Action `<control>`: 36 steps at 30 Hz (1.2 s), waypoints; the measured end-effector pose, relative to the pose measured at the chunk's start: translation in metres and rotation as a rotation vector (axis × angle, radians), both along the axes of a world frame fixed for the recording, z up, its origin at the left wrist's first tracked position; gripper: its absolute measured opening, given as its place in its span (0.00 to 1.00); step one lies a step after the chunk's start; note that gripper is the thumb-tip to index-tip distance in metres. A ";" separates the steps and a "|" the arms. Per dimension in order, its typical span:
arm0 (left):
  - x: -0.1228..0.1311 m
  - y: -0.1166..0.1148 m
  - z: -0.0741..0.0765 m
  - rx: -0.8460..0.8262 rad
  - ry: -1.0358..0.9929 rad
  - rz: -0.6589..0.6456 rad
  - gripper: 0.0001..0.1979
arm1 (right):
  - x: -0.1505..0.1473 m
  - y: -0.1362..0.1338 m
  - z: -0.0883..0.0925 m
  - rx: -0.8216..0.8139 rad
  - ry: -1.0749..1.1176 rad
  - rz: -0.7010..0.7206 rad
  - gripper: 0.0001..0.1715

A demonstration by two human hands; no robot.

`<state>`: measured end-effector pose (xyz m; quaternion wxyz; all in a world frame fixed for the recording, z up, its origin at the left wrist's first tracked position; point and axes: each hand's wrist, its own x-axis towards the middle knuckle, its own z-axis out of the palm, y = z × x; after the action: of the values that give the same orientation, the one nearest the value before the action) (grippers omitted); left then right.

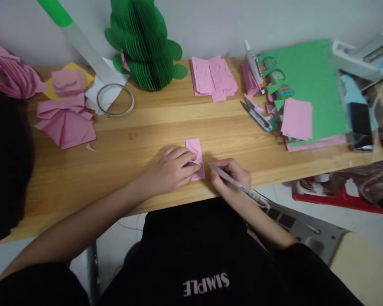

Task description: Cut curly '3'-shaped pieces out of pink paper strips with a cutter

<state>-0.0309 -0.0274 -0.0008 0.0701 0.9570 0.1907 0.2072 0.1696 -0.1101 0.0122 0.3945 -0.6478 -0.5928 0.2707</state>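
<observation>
A small pink paper rectangle [195, 145] with dark curved outlines drawn on it lies near the table's front edge. My left hand [174, 170] rests over its left side, the fingertips and thumb pressing it to the wood and covering part of the drawing. Just to the right, my right hand [231, 176] grips a clear-barrelled pen [239, 185]. The pen's tip points up and left, close to the paper's right edge but apart from it.
A green honeycomb paper decoration [151, 55], a tape roll [115, 114] and pink sheets with outlines [213, 76] lie at the back. To the right are blue thread snips [258, 115], a glue tube [254, 66], green sheets [315, 85] and a phone [360, 125]. Folded pink paper [67, 123] lies left.
</observation>
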 end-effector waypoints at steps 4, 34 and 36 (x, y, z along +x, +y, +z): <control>0.000 0.000 0.000 -0.019 -0.004 0.006 0.10 | -0.001 0.002 0.005 -0.027 -0.033 0.047 0.04; 0.000 0.000 0.004 -0.059 0.008 0.014 0.12 | -0.004 0.018 0.007 -0.050 -0.141 0.137 0.02; 0.000 0.000 0.005 -0.063 0.000 0.019 0.13 | -0.004 0.022 0.007 -0.048 -0.113 0.145 0.02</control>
<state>-0.0306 -0.0272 0.0041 0.0984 0.9525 0.2060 0.2017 0.1652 -0.0879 0.0196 0.3243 -0.6268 -0.6527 0.2757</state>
